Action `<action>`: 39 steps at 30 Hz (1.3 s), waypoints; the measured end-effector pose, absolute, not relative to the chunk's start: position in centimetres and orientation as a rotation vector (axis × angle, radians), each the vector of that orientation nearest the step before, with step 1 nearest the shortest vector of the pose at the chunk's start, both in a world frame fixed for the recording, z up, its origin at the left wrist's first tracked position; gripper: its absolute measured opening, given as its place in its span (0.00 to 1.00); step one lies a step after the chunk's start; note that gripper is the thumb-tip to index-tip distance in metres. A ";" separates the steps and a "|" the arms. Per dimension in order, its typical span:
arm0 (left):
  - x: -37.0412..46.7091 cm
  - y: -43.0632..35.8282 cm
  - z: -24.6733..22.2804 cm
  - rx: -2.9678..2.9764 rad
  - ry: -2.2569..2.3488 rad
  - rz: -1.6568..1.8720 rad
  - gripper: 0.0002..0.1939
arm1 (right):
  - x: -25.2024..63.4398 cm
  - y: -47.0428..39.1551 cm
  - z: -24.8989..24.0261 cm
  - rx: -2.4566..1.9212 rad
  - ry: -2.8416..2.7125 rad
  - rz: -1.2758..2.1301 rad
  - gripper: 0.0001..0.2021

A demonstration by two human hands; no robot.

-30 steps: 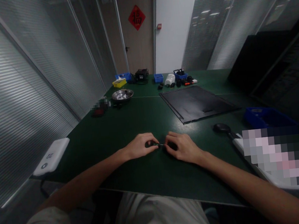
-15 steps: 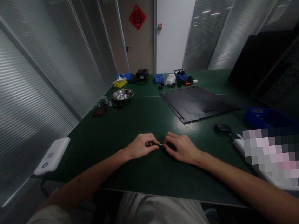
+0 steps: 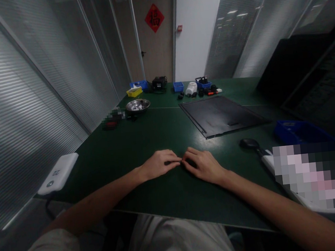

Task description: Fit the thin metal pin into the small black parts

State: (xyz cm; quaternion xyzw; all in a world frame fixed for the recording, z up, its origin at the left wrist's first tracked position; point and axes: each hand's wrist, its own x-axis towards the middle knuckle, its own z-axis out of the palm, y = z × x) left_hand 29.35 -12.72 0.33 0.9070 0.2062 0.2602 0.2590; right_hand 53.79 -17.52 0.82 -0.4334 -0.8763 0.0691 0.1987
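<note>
My left hand [image 3: 161, 163] and my right hand [image 3: 202, 164] meet low over the green tabletop [image 3: 151, 200], near its front edge. The thumb and fingers of the left pinch together, their tips touching or almost touching those of the right. My right hand is also closed in a pinch, with its fingers curled. Something tiny and dark lies at the meeting fingertips, mostly hidden by them and too small to name.
Beyond the hands lies a black flat panel [image 3: 222, 114]. A metal bowl [image 3: 137, 106] stands at the far left, with blue bins [image 3: 178, 87] and a yellow tray [image 3: 134, 92] at the back. At right are a black-headed tool [image 3: 249, 144] and a blue bin [image 3: 304, 130]; at left, a white device [image 3: 58, 173].
The left fingers have straightened and moved slightly right, closing the small gap to the right hand. The small dark piece with a shiny bit between the hands is now mostly covered.
</note>
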 end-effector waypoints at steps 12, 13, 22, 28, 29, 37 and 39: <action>28.7 -11.6 0.7 2.331 0.793 0.788 0.12 | 54.0 -17.4 1.0 -1.251 -2.434 0.227 0.08; 28.5 -11.4 0.6 2.355 0.802 0.797 0.12 | 54.0 -17.4 1.0 -1.249 -2.426 0.235 0.08; 28.5 -10.7 -0.1 2.516 0.750 0.630 0.13 | 54.1 -17.1 0.7 -1.263 -2.345 0.271 0.07; 28.8 -12.1 1.0 2.483 0.690 0.700 0.13 | 54.3 -17.2 0.7 -1.241 -2.252 0.317 0.08; 28.9 -12.4 1.2 2.487 0.676 0.697 0.12 | 54.3 -17.2 0.7 -1.236 -2.227 0.321 0.08; 29.2 -13.0 1.1 2.526 0.716 0.646 0.09 | 54.5 -17.0 0.9 -1.234 -2.177 0.317 0.08; 29.1 -13.1 1.0 2.546 0.768 0.607 0.10 | 54.5 -17.0 0.9 -1.231 -2.177 0.319 0.09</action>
